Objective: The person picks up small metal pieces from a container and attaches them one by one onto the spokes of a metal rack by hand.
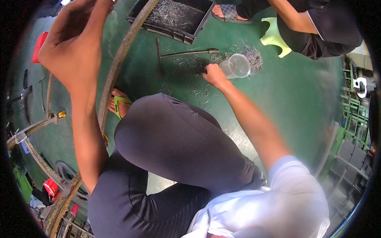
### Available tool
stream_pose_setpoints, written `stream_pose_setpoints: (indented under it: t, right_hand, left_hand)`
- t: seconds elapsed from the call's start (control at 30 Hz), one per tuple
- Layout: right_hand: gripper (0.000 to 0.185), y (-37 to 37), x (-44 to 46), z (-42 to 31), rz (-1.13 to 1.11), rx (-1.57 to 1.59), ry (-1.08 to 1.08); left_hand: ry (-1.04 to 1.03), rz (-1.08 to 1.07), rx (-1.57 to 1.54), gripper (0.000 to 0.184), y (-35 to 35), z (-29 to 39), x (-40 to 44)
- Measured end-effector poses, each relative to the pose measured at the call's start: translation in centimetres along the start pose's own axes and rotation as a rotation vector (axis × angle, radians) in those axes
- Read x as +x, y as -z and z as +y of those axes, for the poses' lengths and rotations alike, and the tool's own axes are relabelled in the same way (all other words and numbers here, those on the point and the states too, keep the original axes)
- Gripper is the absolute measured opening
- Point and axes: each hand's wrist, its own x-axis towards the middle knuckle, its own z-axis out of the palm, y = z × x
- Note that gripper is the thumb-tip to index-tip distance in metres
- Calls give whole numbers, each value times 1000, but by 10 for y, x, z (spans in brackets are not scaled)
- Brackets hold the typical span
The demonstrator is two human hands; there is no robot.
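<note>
My left hand [73, 51] is raised close to the camera at the upper left, beside a long curved bar [119, 59]. Its fingers bend upward and the tips run out of the frame, so whatever they hold is hidden. Down at the floor, my right hand [215, 75] is closed, fingertips pinched at the edge of the scattered thin bent metal pieces [194, 63]. What is between those fingers is too small to make out. Right beside this hand, a clear plastic cup [238, 66] lies tipped over against a heap of metal pieces [254, 57].
A black crate [190, 35] holding more metal pieces stands at the top. A T-shaped metal tool [186, 52] lies on the green floor. Another person's arm [291, 18] and a light green stool [274, 37] are at the upper right. Metal frames [39, 125] stand left.
</note>
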Motion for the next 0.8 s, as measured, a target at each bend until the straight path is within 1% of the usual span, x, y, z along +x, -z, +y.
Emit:
stream_pose_setpoints:
  t: [0.07,0.17,0.27,0.37,0.47,0.5,0.57,0.67,0.7,0.8]
  right_hand:
    - [25,-4,-5,-6,4,-37,9]
    - [23,6,-14,-21,-15,-108,-85]
    - [28,5,-14,-17,-46,-182,-148]
    - [26,5,-14,-15,30,-53,183]
    - [19,-2,-3,-15,-84,-172,289]
    - [20,0,-1,-15,-111,-198,302]
    - [22,6,0,-20,-161,-252,327]
    - [24,3,0,-23,-188,-346,288]
    - [25,7,-8,-31,-104,-294,242]
    - [24,25,0,-50,120,-142,163]
  left_hand:
    - [-4,2,-49,19,-1,-1,0]
    - [-10,-6,-104,19,-1,-5,0]
    - [6,-15,-118,19,0,-4,0]
    - [10,-17,-143,19,-2,-3,-1]
    - [-10,-35,-167,19,0,-4,0]
    - [-19,-45,-174,20,0,-5,0]
    - [29,-54,-177,21,1,-5,0]
    - [120,-49,-242,22,-1,-2,-2]
    - [150,-41,-269,23,-1,-1,-2]
    - [127,-62,-325,22,0,-5,1]
